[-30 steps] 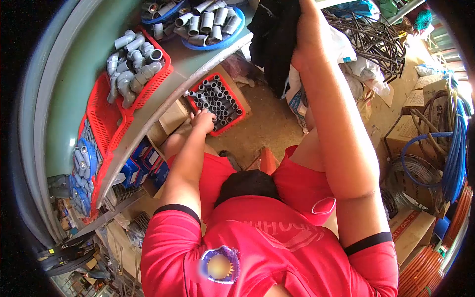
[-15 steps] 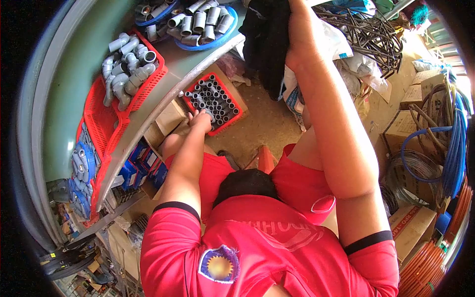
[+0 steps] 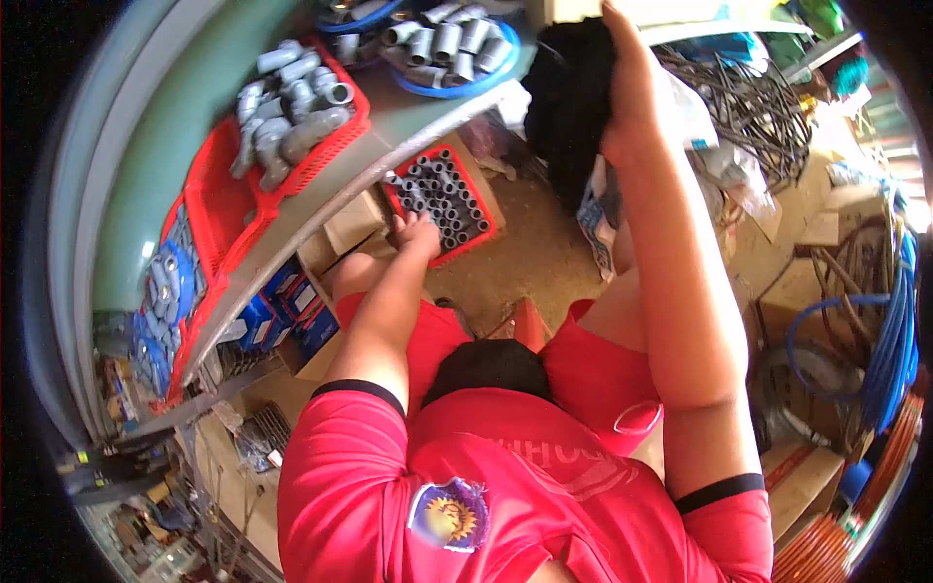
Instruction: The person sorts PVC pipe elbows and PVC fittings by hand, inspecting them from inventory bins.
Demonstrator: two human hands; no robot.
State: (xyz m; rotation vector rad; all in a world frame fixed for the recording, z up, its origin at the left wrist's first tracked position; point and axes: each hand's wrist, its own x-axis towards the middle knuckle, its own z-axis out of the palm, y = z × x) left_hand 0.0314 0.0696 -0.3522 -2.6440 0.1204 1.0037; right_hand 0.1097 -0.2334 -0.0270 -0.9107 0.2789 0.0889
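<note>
On the near left edge of a red basket, my left hand is closed around a grey pipe fitting, mostly covered by the fingers. Many short grey fittings stand upright in this basket, their round openings facing up. At the top, my right hand grips a black cloth-like item, which hangs down to the left of the raised forearm. The fingertips of this hand are partly hidden.
A shelf on the left bears red baskets of grey fittings and a blue basin of more. Blue boxes lie below it. Dark bent rods, a blue hose coil and cardboard boxes are on the right.
The view has shifted, so the shelf and floor basket appear further right. My left hand stays at the basket, its fingers more closed. My right hand still holds the black item.
</note>
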